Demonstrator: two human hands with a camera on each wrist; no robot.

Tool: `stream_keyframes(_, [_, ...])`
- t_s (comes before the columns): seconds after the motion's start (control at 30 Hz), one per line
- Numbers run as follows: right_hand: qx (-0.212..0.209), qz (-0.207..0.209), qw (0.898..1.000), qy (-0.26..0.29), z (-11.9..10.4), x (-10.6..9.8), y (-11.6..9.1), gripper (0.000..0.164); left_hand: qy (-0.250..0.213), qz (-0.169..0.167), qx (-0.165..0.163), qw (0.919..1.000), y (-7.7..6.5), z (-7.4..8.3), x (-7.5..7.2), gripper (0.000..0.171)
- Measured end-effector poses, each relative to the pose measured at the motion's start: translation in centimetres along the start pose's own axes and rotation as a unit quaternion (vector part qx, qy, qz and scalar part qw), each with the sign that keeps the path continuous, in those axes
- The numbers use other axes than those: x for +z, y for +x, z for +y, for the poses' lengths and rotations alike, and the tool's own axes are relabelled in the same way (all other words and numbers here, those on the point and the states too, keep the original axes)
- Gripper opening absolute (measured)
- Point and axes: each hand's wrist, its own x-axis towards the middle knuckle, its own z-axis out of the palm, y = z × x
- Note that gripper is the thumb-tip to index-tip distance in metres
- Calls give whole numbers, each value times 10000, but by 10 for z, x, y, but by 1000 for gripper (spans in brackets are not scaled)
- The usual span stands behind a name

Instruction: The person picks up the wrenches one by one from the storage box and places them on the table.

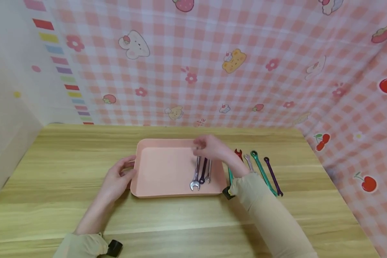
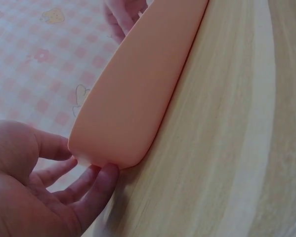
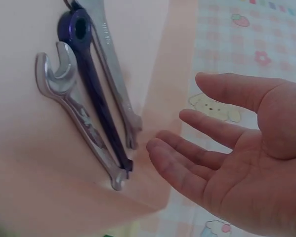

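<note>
A shallow pink tray (image 1: pixel 164 168) lies on the table, and my left hand (image 1: pixel 116 179) touches its left end. In the left wrist view, the fingertips (image 2: pixel 107 173) rest against the tray's outer wall. Over the tray's back right part is my right hand (image 1: pixel 213 147), fingers spread and holding nothing. Three wrenches lie side by side in the tray just by it: a larger silver wrench (image 1: pixel 196 175), a purple wrench (image 3: pixel 96 89) in the middle, and a smaller silver wrench (image 3: pixel 83 121). In the head view the right hand hides their far ends.
Right of the tray, on the table, lie a red wrench (image 1: pixel 238 153), a small silver wrench (image 1: pixel 249 163), a green wrench (image 1: pixel 261 168) and a purple wrench (image 1: pixel 273 175). Another green wrench (image 1: pixel 230 175) is partly hidden by the right arm. A checked cloth (image 1: pixel 180 71) hangs behind the table.
</note>
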Motion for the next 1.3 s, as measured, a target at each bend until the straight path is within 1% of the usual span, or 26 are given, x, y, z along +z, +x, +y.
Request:
stream_keyframes(0.1, [103,-162,9998,45,2,4,4,50,33,8,4,10000,0,0,0,55])
stream_keyframes(0.23, [246,-237,9994,51,0,8,7,49,51,-6,20,10000,1,-1,-1,55])
stream_keyframes(0.33, [250,-330,9991,-98,-5,12,10,51,27,21,-25,10000,1,-1,-1,55])
stream_keyframes(0.4, [205,-465,9985,-180,-9,13,12,51,25,45,-55,10000,0,-1,-1,55])
stream_keyframes(0.5, [26,-747,9972,-1,-14,14,16,51,19,64,-73,10000,0,-1,-1,55])
stream_keyframes(0.6, [-162,-965,9944,388,-18,13,21,51,25,62,-64,10000,0,-1,-1,55])
stream_keyframes(0.67, [-283,-957,9939,461,-19,12,24,51,33,53,-51,10000,1,0,-1,55])
stream_keyframes(0.77, [-411,-790,9957,267,-20,12,27,51,45,29,-37,10000,1,0,0,56])
stream_keyframes(0.87, [-346,-775,9964,46,-20,15,28,49,73,10,-15,10000,1,0,0,56])
stream_keyframes(1.0, [-140,-867,9961,28,-22,21,27,47,64,4,-34,10000,1,1,-1,55])
stream_keyframes(1.1, [-194,-792,9967,-46,-25,25,28,44,65,14,-47,10000,1,1,-1,55])
stream_keyframes(1.3, [-360,-737,9955,-473,-30,32,32,42,101,21,-21,9999,1,1,-1,55])
